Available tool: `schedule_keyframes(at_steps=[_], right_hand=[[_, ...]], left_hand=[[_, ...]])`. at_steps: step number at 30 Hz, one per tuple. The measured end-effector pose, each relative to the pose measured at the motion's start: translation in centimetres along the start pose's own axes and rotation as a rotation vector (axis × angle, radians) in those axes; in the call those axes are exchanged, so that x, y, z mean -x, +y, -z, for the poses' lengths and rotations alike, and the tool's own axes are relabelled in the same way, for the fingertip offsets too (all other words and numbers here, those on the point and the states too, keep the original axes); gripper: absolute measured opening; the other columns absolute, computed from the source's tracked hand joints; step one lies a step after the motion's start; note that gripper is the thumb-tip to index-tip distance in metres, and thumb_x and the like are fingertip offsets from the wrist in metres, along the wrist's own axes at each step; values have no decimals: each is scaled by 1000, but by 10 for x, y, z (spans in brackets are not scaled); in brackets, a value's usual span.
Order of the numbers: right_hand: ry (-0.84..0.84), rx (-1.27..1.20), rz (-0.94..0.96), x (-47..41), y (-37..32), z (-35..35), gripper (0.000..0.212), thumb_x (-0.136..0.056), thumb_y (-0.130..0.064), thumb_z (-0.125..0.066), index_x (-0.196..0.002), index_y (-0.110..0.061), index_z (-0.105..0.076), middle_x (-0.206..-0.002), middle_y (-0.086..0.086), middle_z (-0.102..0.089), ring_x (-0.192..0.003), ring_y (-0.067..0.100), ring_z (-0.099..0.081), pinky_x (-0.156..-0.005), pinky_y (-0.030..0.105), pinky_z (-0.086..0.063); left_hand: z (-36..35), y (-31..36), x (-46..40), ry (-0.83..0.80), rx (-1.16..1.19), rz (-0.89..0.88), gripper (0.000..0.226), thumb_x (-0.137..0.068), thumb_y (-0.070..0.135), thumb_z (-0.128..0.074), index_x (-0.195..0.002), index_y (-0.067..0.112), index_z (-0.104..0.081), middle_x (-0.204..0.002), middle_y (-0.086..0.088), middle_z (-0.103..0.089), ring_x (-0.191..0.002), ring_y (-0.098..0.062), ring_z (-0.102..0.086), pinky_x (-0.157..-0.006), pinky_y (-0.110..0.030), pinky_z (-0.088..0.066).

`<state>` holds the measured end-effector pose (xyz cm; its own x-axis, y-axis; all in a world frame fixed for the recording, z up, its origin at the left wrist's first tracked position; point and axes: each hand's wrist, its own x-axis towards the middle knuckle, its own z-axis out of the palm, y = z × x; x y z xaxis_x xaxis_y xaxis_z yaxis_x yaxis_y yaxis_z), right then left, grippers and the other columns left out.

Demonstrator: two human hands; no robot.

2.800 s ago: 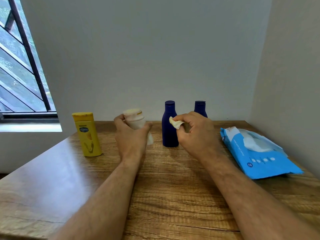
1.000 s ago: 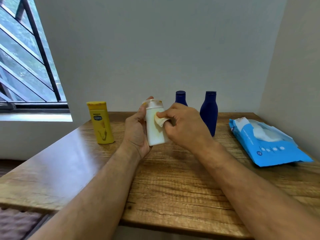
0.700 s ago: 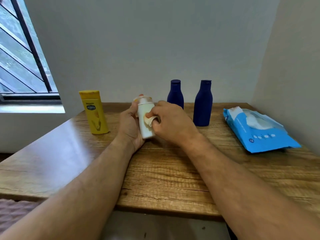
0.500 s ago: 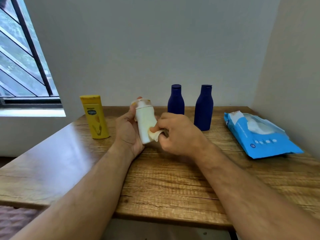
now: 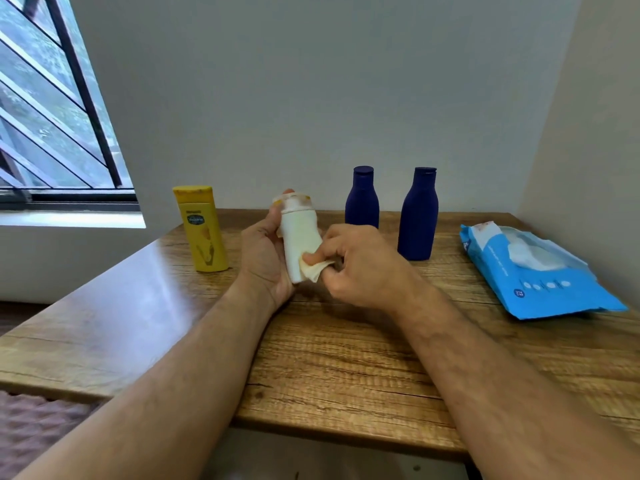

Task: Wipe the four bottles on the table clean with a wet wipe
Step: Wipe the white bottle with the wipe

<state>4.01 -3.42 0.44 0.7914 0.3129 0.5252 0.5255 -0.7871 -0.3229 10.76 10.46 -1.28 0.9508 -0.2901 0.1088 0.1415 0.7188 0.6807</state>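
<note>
Wiping step: the white bottle (image 5: 300, 241) was the one in hand, lifted off the table (image 5: 346, 358) and tipped a bit, probably so the whole side could be reached.
Left hand (image 5: 265, 258): it was wrapped round the back of the white bottle, fingers curled behind it and the thumb up near the cap. Looked like a plain steadying grip so the bottle wouldn't spin under the rubbing.
Right hand (image 5: 360, 265): fingers bunched, pinching the wet wipe (image 5: 313, 270) and pressing it against the bottle's lower front. Scrunching it up gives a firmer pad, I guess.
Cap: it had orangey smudges, though it was blurry enough that I couldn't say whether that was dirt or print.
Yellow bottle (image 5: 202, 232): stood upright to the left, near the holding hand, not touched.
Blue bottles: left blue bottle (image 5: 362, 199) and right blue bottle (image 5: 418, 216) stood upright behind the wiping hand, apart from each other, lined up like they were waiting their turn.
Wipe pack (image 5: 533, 271): lay flat on the right side with its flap open and a fresh sheet poking out, handy for that hand.
Progress: my read was at least this bottle wasn't finished.
</note>
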Motion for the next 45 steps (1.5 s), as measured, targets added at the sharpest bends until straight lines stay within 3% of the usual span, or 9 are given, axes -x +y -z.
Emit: schedule_keyframes(at_steps=[4, 9, 18, 22, 25, 33, 36, 41, 45], right_hand=[[49, 37, -24, -2, -3, 0, 28, -92, -21, -63, -119, -25, -71, -103, -12, -55, -92, 0, -49, -80, 8, -39], [260, -61, -111, -2, 3, 1, 28, -96, -23, -60, -122, -27, -68, -105, -8, -53, -96, 7, -53, -87, 19, -48], [-30, 7, -6, -2, 0, 1, 26, -90, -22, -67, -114, -25, -73, -93, -21, -48, -78, -5, -47, -68, 5, -34], [175, -22, -83, -2, 2, 0, 27, -93, -23, -63, -119, -26, -70, -104, -12, -55, -94, 2, -51, -85, 14, -45], [274, -47, -103, -3, 4, -1, 27, -94, -26, -63, -120, -26, -69, -99, -8, -54, -92, 6, -53, -84, 20, -49], [-79, -80, -29, 2, -8, 3, 28, -83, -11, -68, -106, -26, -77, -109, -10, -62, -98, 5, -55, -80, 7, -42], [17, -65, -38, 1, -4, 4, 25, -84, -14, -69, -105, -26, -77, -91, -24, -52, -83, -3, -51, -72, 6, -38], [312, -89, -105, -2, 6, 1, 25, -93, -24, -65, -117, -26, -71, -99, -9, -54, -90, 6, -53, -81, 18, -49], [294, -96, -46, -2, 6, 1, 25, -90, -21, -68, -115, -23, -73, -95, -9, -54, -86, 6, -54, -77, 15, -48]], left_hand=[[2, 0, -1, -8, -16, 58, 50, -97, 45, -48, -126, 5, -62, -113, -21, -62, -91, -32, -64, -109, -56, -40], [-5, -8, 10, -82, -171, 131, 50, -103, 42, -40, -128, 7, -65, -118, -22, -70, -104, -37, -68, -100, -59, -49], [1, 2, 4, 60, -83, 48, 54, -102, 47, -45, -129, 3, -61, -107, -21, -64, -91, -33, -66, -94, -52, -51], [-3, -5, 9, -47, -174, 136, 52, -104, 43, -42, -135, 6, -61, -131, -24, -64, -120, -39, -62, -105, -60, -46], [-8, -9, 11, -77, -230, 157, 48, -104, 42, -42, -127, 7, -65, -123, -22, -66, -110, -36, -65, -105, -58, -46], [0, -1, 5, 28, -79, 50, 51, -102, 48, -46, -126, 7, -63, -100, -17, -69, -84, -29, -70, -83, -45, -58], [1, 0, 4, 2, -57, 44, 52, -101, 47, -44, -128, 6, -62, -108, -20, -67, -92, -31, -68, -92, -49, -54], [-1, -6, 7, -115, -158, 160, 53, -102, 45, -43, -136, 8, -62, -133, -24, -63, -122, -41, -59, -109, -63, -41], [-5, -4, 10, -116, -142, 137, 52, -103, 43, -43, -133, 6, -63, -124, -23, -68, -113, -38, -66, -105, -60, -47]])
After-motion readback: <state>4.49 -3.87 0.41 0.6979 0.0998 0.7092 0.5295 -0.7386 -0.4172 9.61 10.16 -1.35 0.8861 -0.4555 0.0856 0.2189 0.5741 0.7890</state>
